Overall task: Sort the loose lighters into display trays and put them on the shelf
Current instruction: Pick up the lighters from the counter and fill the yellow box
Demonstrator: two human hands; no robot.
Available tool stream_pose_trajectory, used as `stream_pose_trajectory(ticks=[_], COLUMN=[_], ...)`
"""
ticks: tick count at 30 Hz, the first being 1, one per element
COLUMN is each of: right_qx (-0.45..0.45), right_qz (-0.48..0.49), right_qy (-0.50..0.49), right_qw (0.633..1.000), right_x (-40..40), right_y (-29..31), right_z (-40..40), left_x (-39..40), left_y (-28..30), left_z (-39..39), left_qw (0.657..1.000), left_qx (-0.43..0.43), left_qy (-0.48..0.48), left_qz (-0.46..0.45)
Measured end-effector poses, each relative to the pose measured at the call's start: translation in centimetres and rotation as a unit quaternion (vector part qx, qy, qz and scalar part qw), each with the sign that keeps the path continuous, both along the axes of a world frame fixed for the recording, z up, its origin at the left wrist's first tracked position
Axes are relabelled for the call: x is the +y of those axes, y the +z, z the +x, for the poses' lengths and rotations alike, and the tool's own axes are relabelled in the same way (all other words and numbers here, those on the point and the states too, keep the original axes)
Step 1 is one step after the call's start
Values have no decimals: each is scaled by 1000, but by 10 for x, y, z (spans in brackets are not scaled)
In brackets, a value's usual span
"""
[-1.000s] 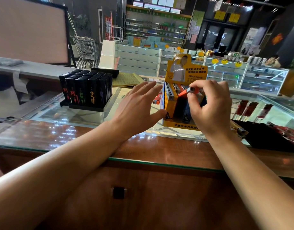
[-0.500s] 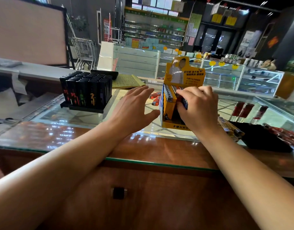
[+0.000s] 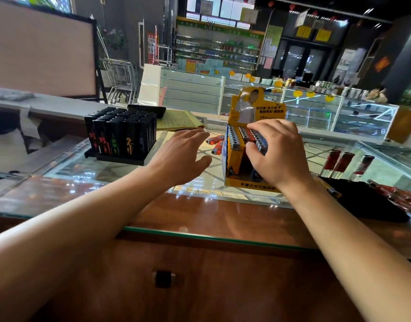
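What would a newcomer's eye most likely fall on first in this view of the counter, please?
Probably the bright yellow cardboard display tray standing centre-right on the glass counter top, where the right hand curls over its rows of lighters. Next, the block of black lighters at the left, and the open left hand hovering between the two.

Dim shop w/ bright bg windows, glare on glass counter [image 3: 130, 173], fisheye-warped edges.
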State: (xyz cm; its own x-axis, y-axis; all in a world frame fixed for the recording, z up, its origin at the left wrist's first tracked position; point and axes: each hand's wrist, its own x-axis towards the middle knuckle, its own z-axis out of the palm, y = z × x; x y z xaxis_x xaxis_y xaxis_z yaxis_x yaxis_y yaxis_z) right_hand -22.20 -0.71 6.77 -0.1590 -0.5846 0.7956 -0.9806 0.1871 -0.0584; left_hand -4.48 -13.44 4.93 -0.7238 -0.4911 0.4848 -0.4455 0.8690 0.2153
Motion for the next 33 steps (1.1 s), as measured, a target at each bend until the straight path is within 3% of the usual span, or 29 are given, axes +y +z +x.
stream_pose_trajectory(ticks=[13,23,27,33], right_qx=[76,107,113,111], right_qz=[57,52,41,41], right_qy=[-6,-11,-9,2], right_qw=[995,993,993,993], right_x=[-22,-31,-30,-29], right_y=[-1,1,3,-1], right_z=[5,13,12,21], left_x=[-49,-78,-80,-75], left_y=[-10,-14,-13,-8], left_z=[-52,-83,-80,-46], left_qw=[995,964,959,956], left_qx=[-88,-246,-266,-282], left_qy=[-41,-99,-80,-76], left_qz=[5,21,57,29])
